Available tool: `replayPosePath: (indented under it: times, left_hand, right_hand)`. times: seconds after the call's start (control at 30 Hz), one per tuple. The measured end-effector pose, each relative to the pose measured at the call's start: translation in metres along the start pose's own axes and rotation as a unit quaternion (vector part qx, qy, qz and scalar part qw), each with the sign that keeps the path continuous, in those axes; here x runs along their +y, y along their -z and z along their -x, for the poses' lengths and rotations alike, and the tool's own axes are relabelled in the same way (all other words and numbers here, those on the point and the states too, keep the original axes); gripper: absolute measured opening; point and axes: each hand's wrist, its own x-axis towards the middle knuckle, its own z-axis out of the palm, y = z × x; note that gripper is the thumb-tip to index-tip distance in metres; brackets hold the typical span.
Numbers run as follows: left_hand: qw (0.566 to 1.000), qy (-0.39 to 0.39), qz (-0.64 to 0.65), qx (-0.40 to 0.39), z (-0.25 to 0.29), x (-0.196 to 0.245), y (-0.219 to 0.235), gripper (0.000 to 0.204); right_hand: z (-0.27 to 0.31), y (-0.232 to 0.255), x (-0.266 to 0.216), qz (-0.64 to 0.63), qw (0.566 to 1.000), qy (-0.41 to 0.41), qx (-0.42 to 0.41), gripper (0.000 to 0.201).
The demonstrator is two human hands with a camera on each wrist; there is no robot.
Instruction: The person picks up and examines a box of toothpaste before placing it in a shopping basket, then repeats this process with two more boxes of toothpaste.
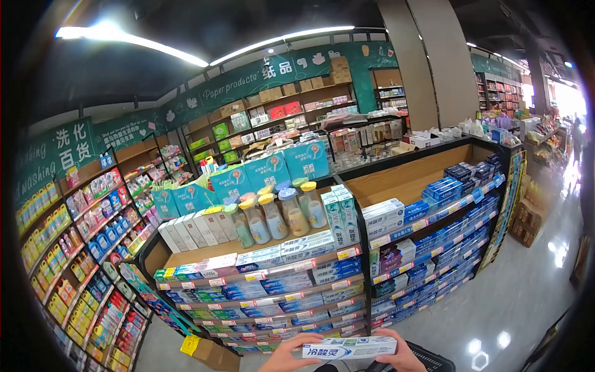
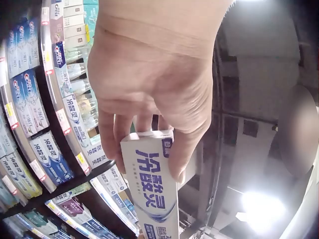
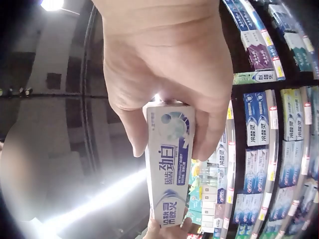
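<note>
A white toothpaste box (image 1: 349,348) with blue lettering is held level between both hands, low in the head view. My left hand (image 1: 293,353) grips its left end, the thumb along the near side and the fingers behind. At the other end, my right hand (image 1: 400,357) pinches the box between thumb and fingers. In the left wrist view the left hand (image 2: 154,84) has its thumb on one edge of the box (image 2: 149,184). The right wrist view has the right hand (image 3: 167,59) straddling the box end (image 3: 169,159), its printed face showing.
Ahead stands a shelf unit (image 1: 260,273) with rows of toothpaste boxes and price tags. Capped bottles (image 1: 273,214) stand on its top shelf. A dark basket (image 1: 431,358) sits beneath the right hand, and a cardboard carton (image 1: 211,354) stands on the floor. An aisle (image 1: 496,310) runs along the right.
</note>
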Motion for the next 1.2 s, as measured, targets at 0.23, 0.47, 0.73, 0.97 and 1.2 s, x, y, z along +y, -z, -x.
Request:
replayPosePath:
  times: [0.23,0.47,0.73,0.97,1.2]
  left_hand:
    - [0.998,-0.012,-0.033,-0.048,-0.015,0.017,-0.01,0.054]
    - [0.991,-0.051,-0.084,-0.093,-0.032,0.01,-0.007,0.052]
    - [0.998,-0.026,-0.03,-0.053,-0.019,-0.01,0.003,0.056]
    - [0.994,-0.017,-0.094,0.054,0.018,-0.024,0.019,0.052]
    - [0.971,-0.041,-0.137,0.192,0.05,-0.018,0.043,0.052]
  right_hand:
    - [0.025,0.014,0.004,0.023,0.998,0.017,0.054,0.088]
    - [0.03,0.02,0.006,0.036,0.997,0.053,0.04,0.086]
    - [0.023,0.005,0.013,-0.052,0.991,-0.039,0.115,0.073]
    - [-0.011,-0.01,0.02,-0.028,0.994,-0.1,0.047,0.07]
    - [-0.05,-0.03,0.028,-0.01,0.99,-0.126,-0.068,0.078]
